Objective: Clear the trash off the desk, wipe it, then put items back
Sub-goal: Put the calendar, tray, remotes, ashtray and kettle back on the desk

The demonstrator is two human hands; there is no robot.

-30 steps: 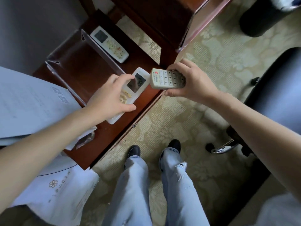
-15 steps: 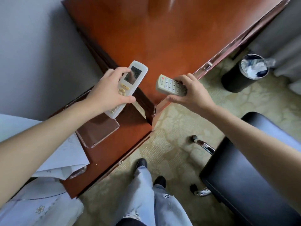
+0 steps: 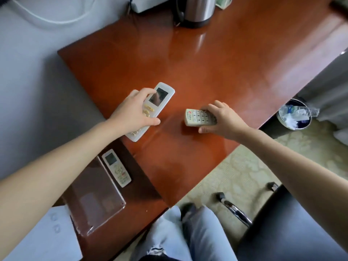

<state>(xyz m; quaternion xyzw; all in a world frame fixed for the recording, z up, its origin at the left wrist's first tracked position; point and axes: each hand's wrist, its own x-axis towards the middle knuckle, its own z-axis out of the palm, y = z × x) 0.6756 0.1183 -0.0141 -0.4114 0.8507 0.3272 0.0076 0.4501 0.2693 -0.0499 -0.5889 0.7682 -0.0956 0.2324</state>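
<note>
My left hand [image 3: 131, 112] grips a long white remote with a dark screen [image 3: 159, 97], held low over the left part of the reddish wooden desk [image 3: 226, 63]. My right hand [image 3: 224, 119] grips a shorter beige keypad remote [image 3: 195, 117] at the desk's near middle; it looks down on or just above the surface. A second white remote [image 3: 116, 167] lies on the lower side table beside a clear acrylic stand [image 3: 98, 194].
A steel kettle [image 3: 197, 10] stands at the desk's back edge. A black bin full of trash [image 3: 293, 114] sits on the carpet at right. A black chair [image 3: 291, 228] is at lower right. White papers [image 3: 43, 236] lie at lower left.
Both hands carried their remotes from the side table over onto the main desk. The view swung up and right; the kettle came into view.
</note>
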